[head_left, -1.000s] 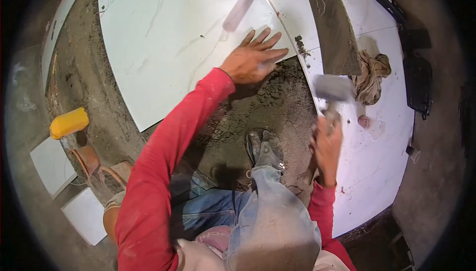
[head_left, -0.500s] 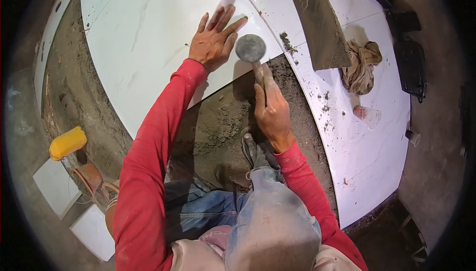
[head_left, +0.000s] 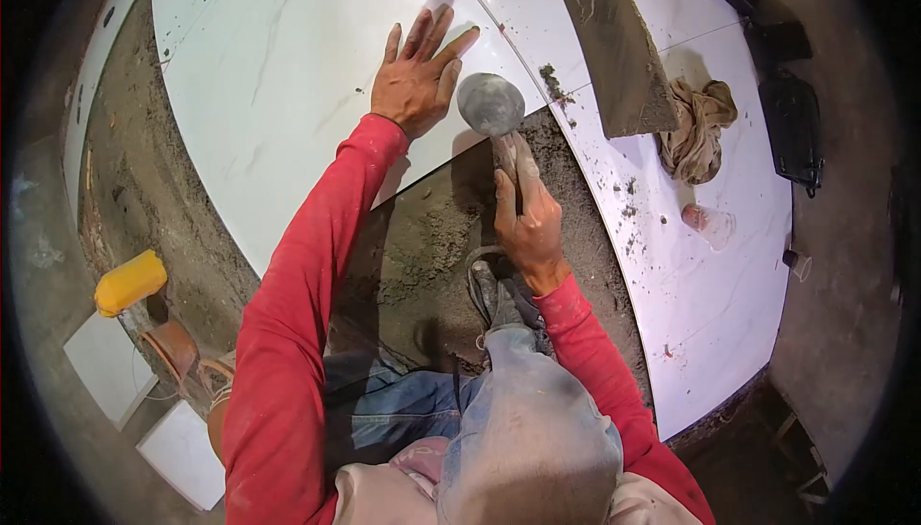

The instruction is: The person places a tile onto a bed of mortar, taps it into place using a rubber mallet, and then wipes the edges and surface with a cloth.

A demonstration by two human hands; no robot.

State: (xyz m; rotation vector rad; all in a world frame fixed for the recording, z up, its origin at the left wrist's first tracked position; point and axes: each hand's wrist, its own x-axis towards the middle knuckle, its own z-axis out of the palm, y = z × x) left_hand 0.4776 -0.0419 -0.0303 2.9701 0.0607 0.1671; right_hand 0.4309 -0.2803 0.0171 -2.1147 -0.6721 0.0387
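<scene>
My left hand (head_left: 414,82) lies flat with spread fingers on a large white marbled tile (head_left: 278,74). In my right hand (head_left: 531,227) is the handle of a rubber mallet (head_left: 490,105), with the fingers wrapped round it. The mallet's round grey head is above the tile's near right corner, close to my left hand; I cannot tell whether it touches the tile. Below the tile's near edge is a bed of rough grey mortar (head_left: 422,247), where my foot rests.
White tiles (head_left: 710,333) continue on the right, strewn with mortar crumbs. On them are a long grey board-like bar (head_left: 614,45), a crumpled brown cloth (head_left: 698,131) and a clear cup (head_left: 708,226). At left are a yellow container (head_left: 130,283) and loose white tile pieces (head_left: 182,453).
The mallet head has tilted up slightly and looks a little larger, with my right hand shifted slightly down. My left hand stays on the tile.
</scene>
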